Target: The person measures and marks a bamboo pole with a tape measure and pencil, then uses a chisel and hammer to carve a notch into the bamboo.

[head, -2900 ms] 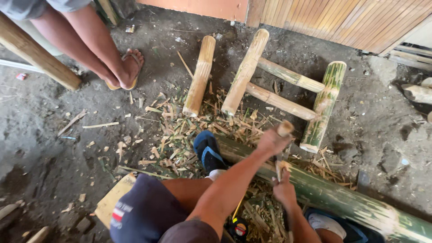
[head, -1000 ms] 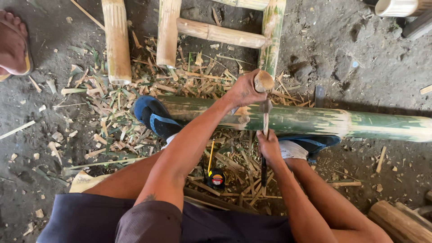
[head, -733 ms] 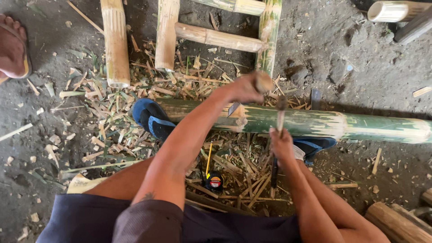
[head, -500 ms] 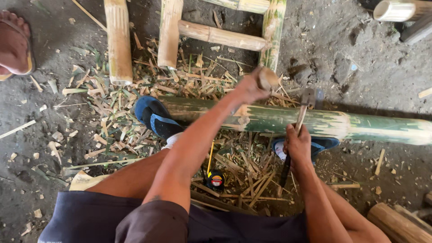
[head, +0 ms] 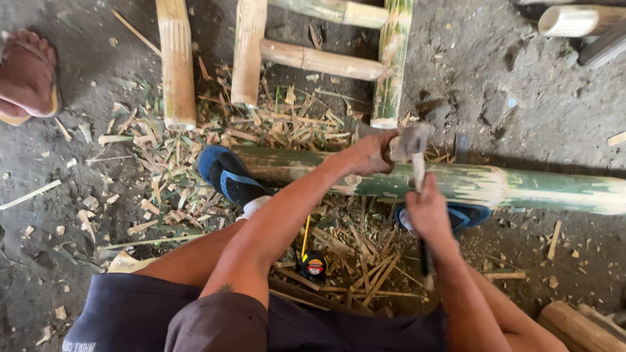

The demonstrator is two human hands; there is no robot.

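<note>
Left hand (head: 368,153) clamped on wooden block (head: 407,138) over green bamboo pole (head: 456,184); right hand (head: 427,212) clamped on blade handle (head: 425,261) (shavings around).

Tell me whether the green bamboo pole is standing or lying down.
Lying down: the green bamboo pole runs flat across the ground, shavings beside it.

Bamboo frame (head: 313,58) blocks far side of green pole (head: 521,186); bare floor (head: 508,85) right, open.
</note>
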